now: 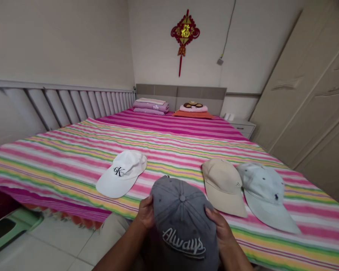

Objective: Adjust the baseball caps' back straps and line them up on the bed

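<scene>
A dark grey baseball cap [183, 214] with white "Always" lettering is held up between both hands at the near edge of the bed. My left hand [145, 213] grips its left side, the thumb on the outside. On the opposite side my right hand [220, 227] clasps the cap the same way; the other fingers of both hands are largely hidden. To the left lies a white cap [122, 173] with black "CK" letters. A beige cap [223, 184] rests on the right, touching or nearly touching a pale blue cap [267, 194] beside it.
A striped sheet covers the bed [169, 143]. Folded purple bedding [151, 107] and a pink bundle on an orange cloth [193, 111] sit by the headboard [177, 92]. A white railing [67, 101] runs along the left. A green stool [14, 227] stands on the tiled floor at lower left.
</scene>
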Demonstrator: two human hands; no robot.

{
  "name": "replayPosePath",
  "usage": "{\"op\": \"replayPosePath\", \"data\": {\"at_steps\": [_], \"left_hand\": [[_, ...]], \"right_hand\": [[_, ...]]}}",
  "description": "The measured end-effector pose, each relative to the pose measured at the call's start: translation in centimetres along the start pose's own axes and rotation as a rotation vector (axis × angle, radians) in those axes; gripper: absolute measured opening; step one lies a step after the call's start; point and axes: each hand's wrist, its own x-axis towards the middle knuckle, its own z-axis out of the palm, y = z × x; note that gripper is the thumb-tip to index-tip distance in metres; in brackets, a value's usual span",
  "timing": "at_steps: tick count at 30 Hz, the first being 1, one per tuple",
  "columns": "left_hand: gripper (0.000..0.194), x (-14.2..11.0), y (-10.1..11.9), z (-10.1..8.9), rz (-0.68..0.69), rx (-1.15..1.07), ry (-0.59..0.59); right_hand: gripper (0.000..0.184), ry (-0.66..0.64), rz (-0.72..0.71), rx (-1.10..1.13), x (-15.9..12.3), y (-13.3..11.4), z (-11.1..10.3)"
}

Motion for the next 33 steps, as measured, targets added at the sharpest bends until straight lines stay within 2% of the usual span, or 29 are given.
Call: {"op": "replayPosePath", "data": {"at_steps": [3, 6, 9, 12, 14, 17, 19, 23, 26, 29, 33], "left_hand": [[0.028, -0.4, 0.3, 0.2, -0.035, -0.002, -0.052], [0.037, -0.5, 0.8, 0.7, -0.064, 0.011, -0.050], [0.038, -0.3, 1.1, 1.1, -0.077, 0.023, 0.001], [0.024, -0.1, 1.2, 1.2, 0.004, 0.064, 0.086], [0.023, -0.1, 1.2, 1.3, 0.047, 0.079, 0.120], [0.033, -0.1, 1.2, 2.2, -0.013, 0.100, 0.156], [0.031, -0.1, 1.4, 3.2, -0.053, 0.162, 0.186], [0.029, 0.1, 1.7, 5.2, -0.101, 0.314, 0.231], [0.033, 0.0, 1.6, 5.9, -0.130, 0.402, 0.257], [0.037, -0.2, 1.3, 6.1, -0.172, 0.463, 0.269], [0.033, -0.3, 0.8, 6.7, -0.131, 0.535, 0.302]], "right_hand": [[0.029, 0.001, 0.001, 0.114, -0.1, -0.2, 0.0], [0.025, 0.037, 0.012, 0.184, -0.2, -0.4, -0.1], [0.021, 0.098, -0.029, 0.206, -0.4, -0.4, -0.4], [0.029, 0.119, -0.087, 0.199, -0.7, -0.4, -0.5], [0.028, 0.110, -0.084, 0.199, -1.0, -0.4, -0.7], [0.023, 0.102, -0.073, 0.181, -1.3, -0.4, -0.9], [0.020, 0.092, -0.101, 0.146, -1.6, -0.4, -0.9], [0.031, -0.009, -0.138, 0.112, -2.3, -0.4, -1.0], [0.034, -0.073, -0.129, 0.109, -2.5, -0.3, -1.3], [0.032, -0.049, -0.142, 0.110, -2.7, -0.1, -1.3], [0.020, -0.039, -0.202, -0.001, -2.9, -0.3, -0.6]]}}
